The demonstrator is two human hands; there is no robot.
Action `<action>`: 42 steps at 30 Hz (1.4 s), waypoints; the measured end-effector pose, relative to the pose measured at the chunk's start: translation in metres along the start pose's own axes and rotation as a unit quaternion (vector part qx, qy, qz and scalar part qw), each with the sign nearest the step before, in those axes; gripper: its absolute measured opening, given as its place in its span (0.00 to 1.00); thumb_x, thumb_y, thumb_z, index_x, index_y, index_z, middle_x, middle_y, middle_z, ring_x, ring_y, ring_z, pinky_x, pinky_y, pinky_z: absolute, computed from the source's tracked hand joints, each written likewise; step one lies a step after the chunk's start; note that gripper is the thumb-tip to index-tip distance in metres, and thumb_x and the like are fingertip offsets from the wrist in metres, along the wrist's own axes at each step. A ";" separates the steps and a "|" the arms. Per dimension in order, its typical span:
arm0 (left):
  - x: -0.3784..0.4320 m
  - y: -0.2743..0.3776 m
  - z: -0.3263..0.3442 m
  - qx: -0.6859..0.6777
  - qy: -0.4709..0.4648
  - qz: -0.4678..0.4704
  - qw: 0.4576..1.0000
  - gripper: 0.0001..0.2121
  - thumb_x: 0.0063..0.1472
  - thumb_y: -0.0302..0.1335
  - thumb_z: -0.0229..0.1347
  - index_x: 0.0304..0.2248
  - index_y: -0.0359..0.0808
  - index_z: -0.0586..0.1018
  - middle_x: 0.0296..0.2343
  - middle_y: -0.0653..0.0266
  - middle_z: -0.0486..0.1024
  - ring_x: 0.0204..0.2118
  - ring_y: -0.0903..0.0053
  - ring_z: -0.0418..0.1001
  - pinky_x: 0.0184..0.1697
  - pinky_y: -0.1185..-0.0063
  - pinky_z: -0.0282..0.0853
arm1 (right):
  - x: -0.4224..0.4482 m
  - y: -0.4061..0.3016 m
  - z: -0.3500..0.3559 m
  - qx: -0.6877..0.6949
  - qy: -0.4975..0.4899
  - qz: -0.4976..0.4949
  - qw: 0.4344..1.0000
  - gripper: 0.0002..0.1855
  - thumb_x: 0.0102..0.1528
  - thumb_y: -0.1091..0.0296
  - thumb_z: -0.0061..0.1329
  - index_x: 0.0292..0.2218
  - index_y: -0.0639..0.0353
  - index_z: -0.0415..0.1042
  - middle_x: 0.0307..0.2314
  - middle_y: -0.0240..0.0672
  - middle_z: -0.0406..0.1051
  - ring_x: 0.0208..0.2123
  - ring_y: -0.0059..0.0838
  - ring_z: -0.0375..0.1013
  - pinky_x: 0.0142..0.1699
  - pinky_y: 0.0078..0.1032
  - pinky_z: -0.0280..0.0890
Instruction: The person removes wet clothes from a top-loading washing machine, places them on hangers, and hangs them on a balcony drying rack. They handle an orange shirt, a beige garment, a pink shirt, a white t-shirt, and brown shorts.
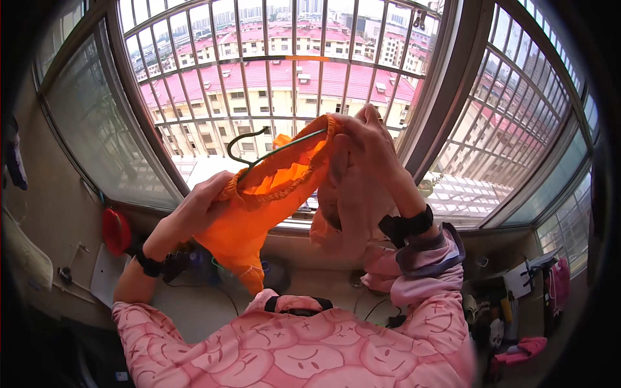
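Observation:
An orange garment with a gathered elastic waistband is stretched between my two hands in front of the window. My left hand grips the waistband's left end. At the upper right, my right hand pinches its other end. A thin green clothes hanger lies inside the waistband opening, its dark hook rising out near the left end. The hanger's ends are hidden by the cloth. Below my right hand hangs a sheer pinkish cloth; whether it is part of the orange garment I cannot tell.
Metal security bars stand beyond the open window. A frosted sliding pane is at left, a window frame post at right. A red basin-like object sits left. Shoes and clothing crowd the lower right.

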State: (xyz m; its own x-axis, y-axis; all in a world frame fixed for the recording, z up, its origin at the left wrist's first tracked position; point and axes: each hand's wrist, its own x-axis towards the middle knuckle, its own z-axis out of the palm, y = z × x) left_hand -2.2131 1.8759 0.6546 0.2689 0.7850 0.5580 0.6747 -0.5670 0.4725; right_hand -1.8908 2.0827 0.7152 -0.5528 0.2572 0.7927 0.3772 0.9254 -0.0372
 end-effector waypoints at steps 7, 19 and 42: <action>0.000 -0.026 -0.050 0.017 -0.021 -0.051 0.998 0.14 0.64 0.18 0.52 0.50 0.32 0.70 0.23 0.53 0.72 0.25 0.61 0.70 0.33 0.72 0.69 | 0.022 -0.004 0.039 0.013 0.026 -0.002 1.000 0.07 0.57 0.65 0.56 0.36 0.57 0.76 0.29 0.36 0.63 0.31 0.40 0.70 0.32 0.38 0.67; 0.031 -0.072 -0.088 0.021 -0.051 -0.056 0.997 0.13 0.67 0.22 0.51 0.50 0.31 0.72 0.31 0.50 0.77 0.33 0.56 0.76 0.38 0.72 0.71 | 0.046 -0.013 0.079 -0.019 -0.037 -0.003 0.999 0.07 0.56 0.69 0.56 0.36 0.59 0.72 0.30 0.36 0.64 0.32 0.40 0.72 0.33 0.37 0.67; 0.280 -0.297 -0.364 0.328 0.383 -0.417 0.756 0.19 0.63 0.33 0.53 0.48 0.27 0.78 0.48 0.41 0.76 0.52 0.52 0.76 0.53 0.66 0.74 | 0.007 0.018 0.100 0.099 0.042 0.214 0.971 0.17 0.51 0.75 0.64 0.43 0.60 0.80 0.28 0.33 0.69 0.30 0.25 0.70 0.37 0.22 0.65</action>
State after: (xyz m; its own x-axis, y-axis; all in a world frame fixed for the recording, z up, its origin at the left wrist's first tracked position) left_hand -2.5884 2.1735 0.9189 -0.7459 0.2838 0.6025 0.6533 0.4881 0.5788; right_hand -1.9621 2.1288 0.6590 -0.3111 0.6140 0.7254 0.4035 0.7764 -0.4841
